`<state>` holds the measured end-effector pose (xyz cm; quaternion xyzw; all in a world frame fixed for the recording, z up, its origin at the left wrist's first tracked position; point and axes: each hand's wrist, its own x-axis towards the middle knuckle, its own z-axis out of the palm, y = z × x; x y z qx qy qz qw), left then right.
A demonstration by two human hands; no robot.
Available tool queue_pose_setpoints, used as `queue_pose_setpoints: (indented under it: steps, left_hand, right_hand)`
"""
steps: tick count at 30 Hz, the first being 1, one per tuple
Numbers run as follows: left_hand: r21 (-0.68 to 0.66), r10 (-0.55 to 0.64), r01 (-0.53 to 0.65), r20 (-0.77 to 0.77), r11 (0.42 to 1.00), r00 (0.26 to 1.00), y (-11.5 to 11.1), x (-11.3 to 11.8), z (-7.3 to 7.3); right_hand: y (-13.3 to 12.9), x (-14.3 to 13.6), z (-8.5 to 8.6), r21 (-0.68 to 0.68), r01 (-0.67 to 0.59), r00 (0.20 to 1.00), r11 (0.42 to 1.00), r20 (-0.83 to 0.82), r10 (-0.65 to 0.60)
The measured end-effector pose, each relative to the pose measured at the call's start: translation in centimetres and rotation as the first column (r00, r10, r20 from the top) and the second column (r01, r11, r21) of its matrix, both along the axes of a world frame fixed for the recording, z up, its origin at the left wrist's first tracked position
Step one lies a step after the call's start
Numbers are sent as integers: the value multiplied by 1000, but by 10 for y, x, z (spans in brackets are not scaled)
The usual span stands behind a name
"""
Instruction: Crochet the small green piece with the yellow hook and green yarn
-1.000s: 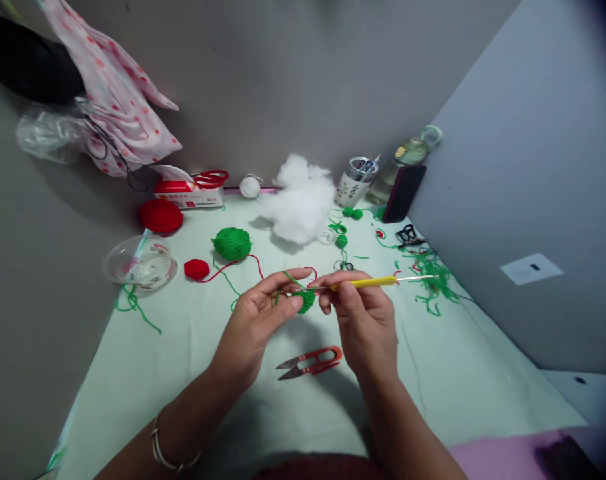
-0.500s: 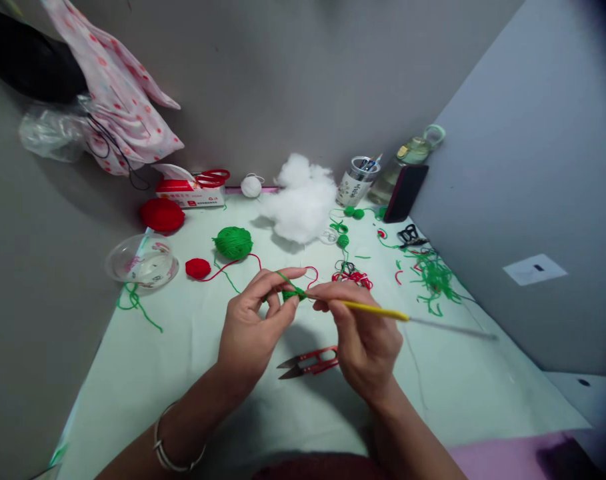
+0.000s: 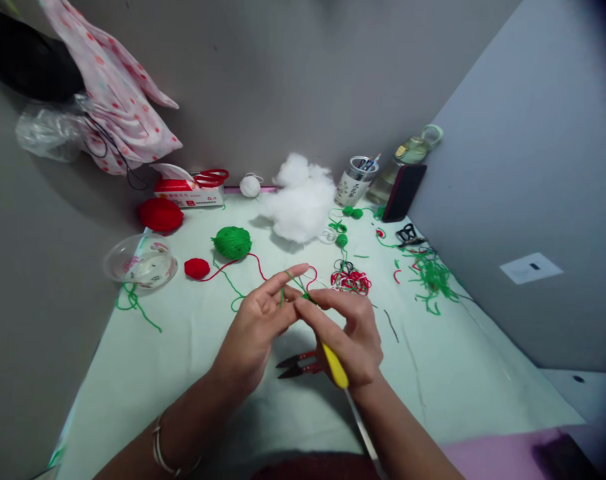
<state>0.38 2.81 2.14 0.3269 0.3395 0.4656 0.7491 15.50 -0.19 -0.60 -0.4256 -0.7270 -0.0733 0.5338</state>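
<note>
Green yarn [image 3: 282,296] runs over the raised index finger of my left hand [image 3: 250,330], whose thumb and other fingers pinch a small green crochet piece [image 3: 307,297]. My right hand [image 3: 353,327] has thumb and index finger closed at the same piece. It also holds a crochet hook [image 3: 337,365] with a yellow grip, whose metal shaft points down toward me; the hook's tip is hidden by the fingers. Below the hands lie red-handled thread snips [image 3: 295,368], partly covered by my right hand. A green yarn ball [image 3: 233,243] sits beyond my left hand.
Left are a small red ball [image 3: 197,269], a clear plastic bowl [image 3: 115,263] and a tissue box [image 3: 190,195]. White stuffing [image 3: 300,207], a pen cup [image 3: 355,183] and a phone [image 3: 405,193] stand at the back. Yarn scraps [image 3: 433,277] lie right.
My right hand has turned, swinging the hook's handle from pointing right to pointing down toward me. Its fingers have moved onto the green piece. The left index finger is straighter.
</note>
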Motion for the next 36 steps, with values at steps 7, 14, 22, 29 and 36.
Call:
queue_pose_setpoints:
  steps: [7, 14, 22, 29, 36]
  left_hand:
    - [-35, -8, 10, 58, 999, 998, 9, -8, 3]
    - [80, -12, 15, -42, 997, 999, 3, 0, -6]
    - [-75, -213, 220, 84, 973, 973, 10, -10, -2]
    - [37, -122, 120, 50, 992, 991, 6, -3, -3]
    - [125, 18, -6, -99, 992, 995, 1, 1, -7]
  right_hand:
    - [6, -1, 13, -178, -334, 725, 926, -676, 132]
    - [8, -2, 13, -240, -388, 753, 890, -639, 156]
    - [15, 9, 14, -227, -584, 454, 779, -887, 82]
    - [16, 9, 14, -249, -645, 451, 722, -887, 97]
    - [8, 0, 8, -293, -419, 721, 859, -683, 119]
